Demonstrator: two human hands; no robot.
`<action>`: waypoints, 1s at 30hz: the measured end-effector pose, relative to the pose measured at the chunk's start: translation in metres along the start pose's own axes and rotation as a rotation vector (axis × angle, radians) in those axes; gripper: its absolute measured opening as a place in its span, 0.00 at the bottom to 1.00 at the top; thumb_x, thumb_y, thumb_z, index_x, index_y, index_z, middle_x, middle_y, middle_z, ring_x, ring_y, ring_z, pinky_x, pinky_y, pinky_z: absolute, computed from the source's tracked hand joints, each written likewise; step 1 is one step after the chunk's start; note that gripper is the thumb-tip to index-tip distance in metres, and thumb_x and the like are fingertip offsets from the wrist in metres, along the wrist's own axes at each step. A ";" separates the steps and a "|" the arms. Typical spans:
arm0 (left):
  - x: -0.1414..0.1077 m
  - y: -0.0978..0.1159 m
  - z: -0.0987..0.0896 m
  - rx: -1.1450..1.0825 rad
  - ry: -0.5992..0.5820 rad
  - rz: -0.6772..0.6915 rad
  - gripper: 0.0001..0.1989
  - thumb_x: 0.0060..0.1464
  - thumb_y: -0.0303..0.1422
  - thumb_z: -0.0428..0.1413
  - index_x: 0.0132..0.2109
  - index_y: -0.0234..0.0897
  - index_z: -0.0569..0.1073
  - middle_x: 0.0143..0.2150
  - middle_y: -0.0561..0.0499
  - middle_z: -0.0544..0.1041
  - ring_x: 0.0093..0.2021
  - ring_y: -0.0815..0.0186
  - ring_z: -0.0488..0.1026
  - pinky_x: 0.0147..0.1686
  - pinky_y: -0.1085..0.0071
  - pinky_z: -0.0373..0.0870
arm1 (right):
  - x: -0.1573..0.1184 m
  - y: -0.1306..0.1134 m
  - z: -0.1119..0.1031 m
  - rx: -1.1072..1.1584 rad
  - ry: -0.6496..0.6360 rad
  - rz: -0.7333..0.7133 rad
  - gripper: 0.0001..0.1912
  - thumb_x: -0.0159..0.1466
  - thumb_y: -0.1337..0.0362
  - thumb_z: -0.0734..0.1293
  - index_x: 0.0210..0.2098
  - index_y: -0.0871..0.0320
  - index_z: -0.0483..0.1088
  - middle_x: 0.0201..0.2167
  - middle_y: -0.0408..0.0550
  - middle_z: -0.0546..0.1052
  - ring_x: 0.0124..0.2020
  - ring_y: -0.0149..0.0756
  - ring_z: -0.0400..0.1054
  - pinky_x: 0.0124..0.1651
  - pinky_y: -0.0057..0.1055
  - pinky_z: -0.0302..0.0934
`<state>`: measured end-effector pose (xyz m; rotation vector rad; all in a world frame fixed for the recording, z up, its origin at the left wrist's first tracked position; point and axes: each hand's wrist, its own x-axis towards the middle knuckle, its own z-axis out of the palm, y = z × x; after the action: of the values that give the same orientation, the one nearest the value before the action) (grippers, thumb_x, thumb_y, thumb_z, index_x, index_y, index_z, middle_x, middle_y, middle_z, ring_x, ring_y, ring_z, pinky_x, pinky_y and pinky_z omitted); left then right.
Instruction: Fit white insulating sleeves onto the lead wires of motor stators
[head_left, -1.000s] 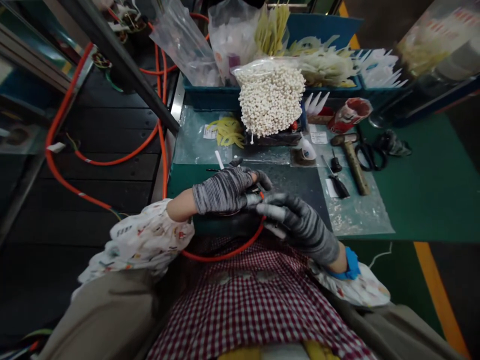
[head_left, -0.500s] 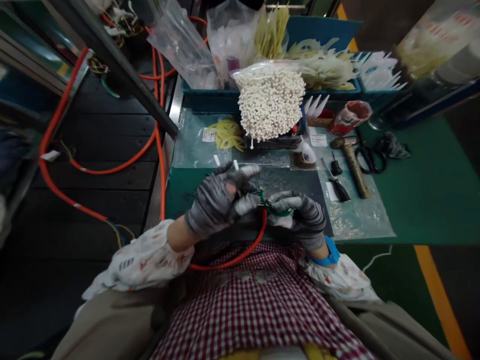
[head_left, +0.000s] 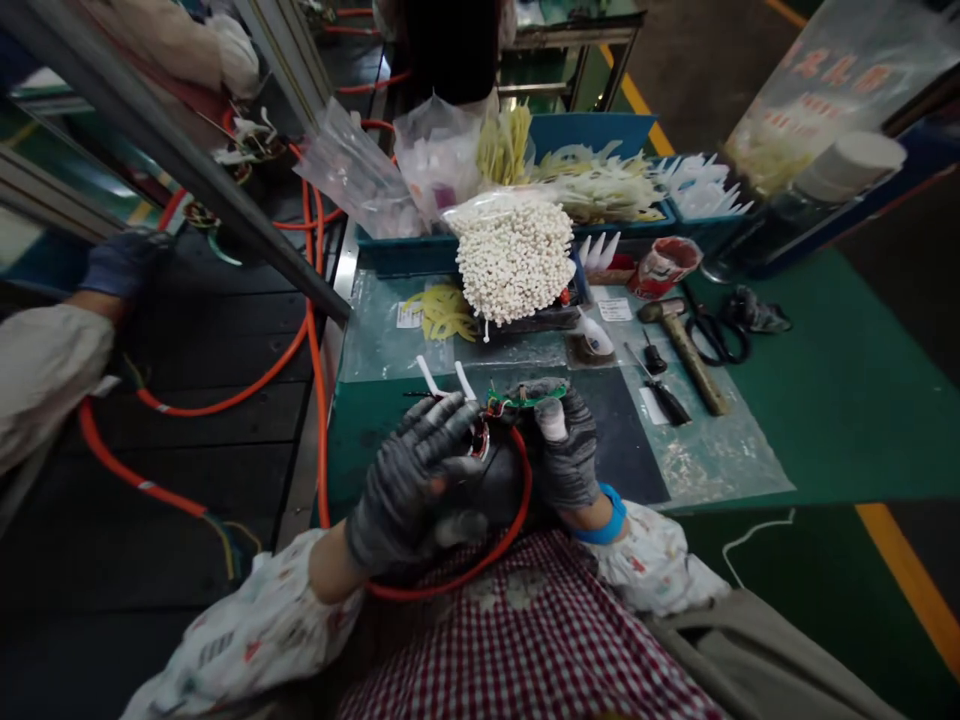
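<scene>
My right hand [head_left: 566,445], in a grey glove, pinches a green circuit board [head_left: 529,396] between thumb and fingers. Thin wires run from the board's left end toward a dark round part [head_left: 499,470] below. Beside it my left hand [head_left: 412,480], gloved too, has its fingers apart over the part's left side and holds nothing that I can see. Two white sleeves [head_left: 465,380] on leads stick up beyond its fingertips. An orange cable [head_left: 521,500] curves from the wires down across my lap.
A bag of white-tipped pieces [head_left: 514,262] stands before blue bins [head_left: 405,255]. A hammer [head_left: 694,365], scissors [head_left: 720,335] and a screwdriver [head_left: 664,395] lie right. At far left, a person's gloved hand [head_left: 124,262] reaches among orange cables beyond a metal post [head_left: 195,165].
My left hand has moved down and left, off the wires, with its fingers spread. The right hand now holds the board up level. The view has shifted, and a person's arm shows at left.
</scene>
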<state>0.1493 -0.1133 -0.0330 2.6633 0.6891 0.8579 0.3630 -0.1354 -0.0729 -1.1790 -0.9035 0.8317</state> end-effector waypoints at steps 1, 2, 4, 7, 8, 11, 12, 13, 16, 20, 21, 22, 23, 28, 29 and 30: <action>0.004 -0.002 -0.012 -0.097 0.019 -0.053 0.22 0.74 0.55 0.53 0.56 0.47 0.82 0.67 0.41 0.81 0.70 0.47 0.77 0.70 0.43 0.75 | 0.000 0.002 0.002 0.015 -0.016 -0.008 0.23 0.72 0.37 0.71 0.41 0.51 0.78 0.39 0.48 0.87 0.39 0.45 0.84 0.47 0.42 0.81; 0.008 -0.004 -0.022 -0.159 0.072 -0.128 0.23 0.74 0.56 0.52 0.57 0.47 0.82 0.63 0.42 0.84 0.66 0.49 0.80 0.66 0.47 0.79 | -0.001 0.005 0.004 0.029 -0.035 -0.025 0.23 0.72 0.37 0.71 0.41 0.51 0.78 0.38 0.48 0.87 0.39 0.45 0.84 0.46 0.42 0.82; 0.021 -0.007 -0.030 -0.176 0.186 -0.277 0.19 0.72 0.53 0.59 0.56 0.47 0.82 0.56 0.44 0.85 0.57 0.53 0.84 0.58 0.53 0.84 | -0.005 0.009 0.009 0.062 -0.073 -0.064 0.23 0.71 0.37 0.72 0.41 0.50 0.77 0.37 0.47 0.87 0.38 0.44 0.83 0.45 0.42 0.82; 0.037 -0.013 -0.023 -0.123 0.238 -0.339 0.19 0.62 0.49 0.71 0.53 0.44 0.83 0.54 0.43 0.85 0.54 0.53 0.84 0.56 0.54 0.84 | -0.011 0.014 0.018 0.128 -0.137 -0.125 0.19 0.71 0.41 0.74 0.43 0.49 0.75 0.38 0.45 0.86 0.40 0.44 0.83 0.48 0.43 0.82; 0.040 -0.015 -0.019 -0.132 0.233 -0.329 0.19 0.62 0.48 0.71 0.53 0.43 0.84 0.54 0.43 0.85 0.54 0.53 0.84 0.56 0.54 0.84 | -0.013 0.016 0.020 0.146 -0.153 -0.145 0.17 0.72 0.43 0.74 0.44 0.48 0.75 0.39 0.44 0.86 0.41 0.44 0.83 0.49 0.43 0.82; 0.047 -0.015 -0.015 -0.256 0.206 -0.304 0.14 0.67 0.46 0.67 0.52 0.44 0.84 0.52 0.44 0.84 0.53 0.55 0.84 0.55 0.55 0.84 | -0.016 0.019 0.026 0.176 -0.186 -0.198 0.12 0.73 0.47 0.73 0.45 0.46 0.75 0.39 0.44 0.85 0.41 0.43 0.83 0.51 0.42 0.82; 0.049 -0.014 -0.017 -0.308 0.192 -0.308 0.13 0.67 0.45 0.67 0.51 0.44 0.84 0.51 0.44 0.85 0.52 0.56 0.84 0.54 0.57 0.85 | -0.017 0.021 0.028 0.171 -0.206 -0.212 0.12 0.73 0.46 0.73 0.45 0.46 0.76 0.40 0.44 0.84 0.42 0.44 0.83 0.51 0.42 0.82; 0.052 -0.013 -0.019 -0.354 0.170 -0.316 0.12 0.67 0.45 0.67 0.49 0.43 0.84 0.49 0.45 0.85 0.50 0.56 0.84 0.52 0.58 0.85 | -0.018 0.024 0.029 0.156 -0.229 -0.220 0.13 0.72 0.46 0.74 0.46 0.46 0.77 0.41 0.45 0.84 0.43 0.44 0.83 0.51 0.41 0.82; 0.064 -0.018 -0.026 -0.409 0.089 -0.366 0.10 0.66 0.43 0.65 0.42 0.42 0.82 0.41 0.47 0.85 0.42 0.58 0.84 0.43 0.62 0.85 | -0.020 0.038 0.031 0.140 -0.270 -0.242 0.15 0.71 0.47 0.74 0.54 0.43 0.79 0.47 0.46 0.85 0.49 0.45 0.84 0.57 0.42 0.82; 0.104 -0.050 -0.037 -0.312 0.073 -0.394 0.12 0.64 0.44 0.65 0.40 0.40 0.81 0.39 0.47 0.86 0.40 0.57 0.83 0.46 0.59 0.85 | -0.022 0.057 0.032 0.218 -0.249 -0.289 0.20 0.75 0.48 0.70 0.64 0.39 0.74 0.45 0.44 0.86 0.44 0.43 0.85 0.56 0.43 0.83; 0.121 -0.062 -0.039 -0.266 0.076 -0.378 0.13 0.63 0.45 0.65 0.40 0.40 0.81 0.39 0.47 0.86 0.40 0.56 0.83 0.48 0.57 0.84 | -0.023 0.060 0.032 0.228 -0.251 -0.288 0.20 0.75 0.48 0.70 0.65 0.38 0.74 0.44 0.44 0.86 0.43 0.43 0.85 0.54 0.43 0.83; 0.141 -0.073 -0.041 -0.214 0.062 -0.359 0.14 0.63 0.47 0.65 0.41 0.40 0.81 0.40 0.47 0.86 0.42 0.55 0.83 0.50 0.56 0.84 | -0.023 0.061 0.032 0.236 -0.250 -0.285 0.20 0.75 0.49 0.71 0.65 0.37 0.74 0.45 0.44 0.86 0.43 0.44 0.85 0.54 0.42 0.84; 0.164 -0.084 -0.041 -0.155 0.054 -0.333 0.15 0.63 0.48 0.65 0.43 0.40 0.82 0.41 0.46 0.86 0.44 0.54 0.83 0.52 0.55 0.83 | -0.024 0.061 0.032 0.242 -0.244 -0.282 0.20 0.75 0.50 0.71 0.65 0.35 0.74 0.47 0.44 0.87 0.45 0.44 0.85 0.55 0.43 0.84; 0.301 -0.109 -0.016 0.140 -0.114 -0.149 0.22 0.59 0.41 0.68 0.59 0.40 0.83 0.52 0.42 0.85 0.52 0.49 0.82 0.59 0.53 0.78 | -0.023 0.056 0.035 0.263 -0.250 -0.273 0.18 0.72 0.50 0.74 0.61 0.34 0.78 0.47 0.44 0.87 0.45 0.48 0.85 0.54 0.46 0.85; 0.327 -0.109 -0.007 0.247 -0.203 -0.160 0.22 0.61 0.39 0.68 0.60 0.40 0.83 0.54 0.42 0.85 0.54 0.48 0.81 0.60 0.53 0.77 | -0.022 0.055 0.035 0.274 -0.260 -0.254 0.16 0.72 0.48 0.73 0.58 0.35 0.79 0.44 0.44 0.86 0.43 0.48 0.85 0.52 0.46 0.85; 0.350 -0.107 0.002 0.361 -0.286 -0.174 0.20 0.63 0.39 0.67 0.60 0.41 0.83 0.55 0.42 0.85 0.56 0.48 0.81 0.61 0.54 0.76 | -0.021 0.055 0.036 0.284 -0.266 -0.232 0.15 0.72 0.46 0.73 0.56 0.36 0.80 0.43 0.44 0.86 0.43 0.49 0.84 0.51 0.47 0.85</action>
<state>0.3618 0.1564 0.0931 2.8939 1.0645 0.3199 0.3182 -0.1301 -0.1245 -0.7124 -1.0768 0.9049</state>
